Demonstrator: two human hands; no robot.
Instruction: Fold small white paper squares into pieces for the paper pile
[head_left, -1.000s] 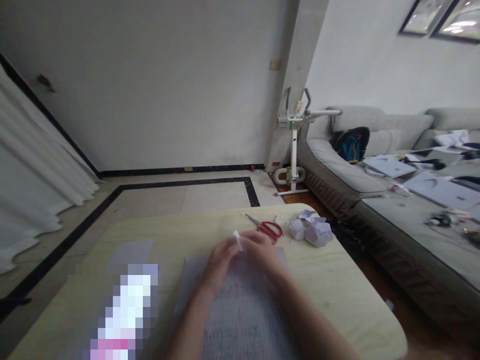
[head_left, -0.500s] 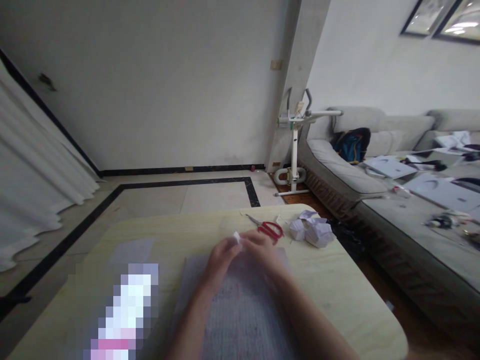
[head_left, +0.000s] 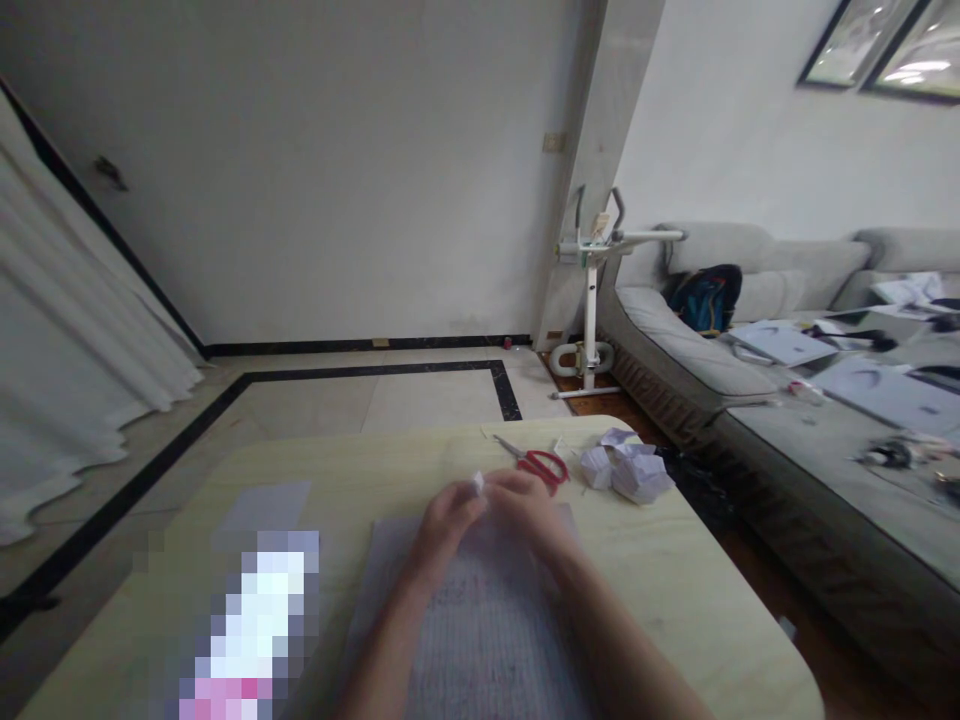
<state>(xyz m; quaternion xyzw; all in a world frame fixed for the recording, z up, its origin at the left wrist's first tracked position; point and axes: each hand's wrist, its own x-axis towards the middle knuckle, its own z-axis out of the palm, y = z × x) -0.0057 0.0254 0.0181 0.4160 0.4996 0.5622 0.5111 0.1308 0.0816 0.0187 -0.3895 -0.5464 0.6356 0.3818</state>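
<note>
A small folded piece of white paper [head_left: 478, 483] is pinched between my two hands near the far side of the table. My left hand [head_left: 448, 515] has its fingers closed on the paper from the left. From the right, my right hand [head_left: 523, 505] closes on it too, with the fingertips close together. Beneath my forearms lies a sheet covered in lines of writing [head_left: 480, 630]. Red-handled scissors [head_left: 541, 465] rest just beyond my right hand, and crumpled or folded white paper pieces [head_left: 630, 468] sit to their right.
On the pale wooden table [head_left: 675, 590], a white paper sheet [head_left: 266, 505] lies at the left above a pixelated bright object [head_left: 255, 620]. To the right stands a grey sofa [head_left: 810, 430] holding a backpack [head_left: 709, 298] and boxes. A white exercise stand [head_left: 591, 320] is beyond the table.
The view has tilted slightly, so everything sits a little lower in the picture. Both hands stay together on the small paper, with only slight movement.
</note>
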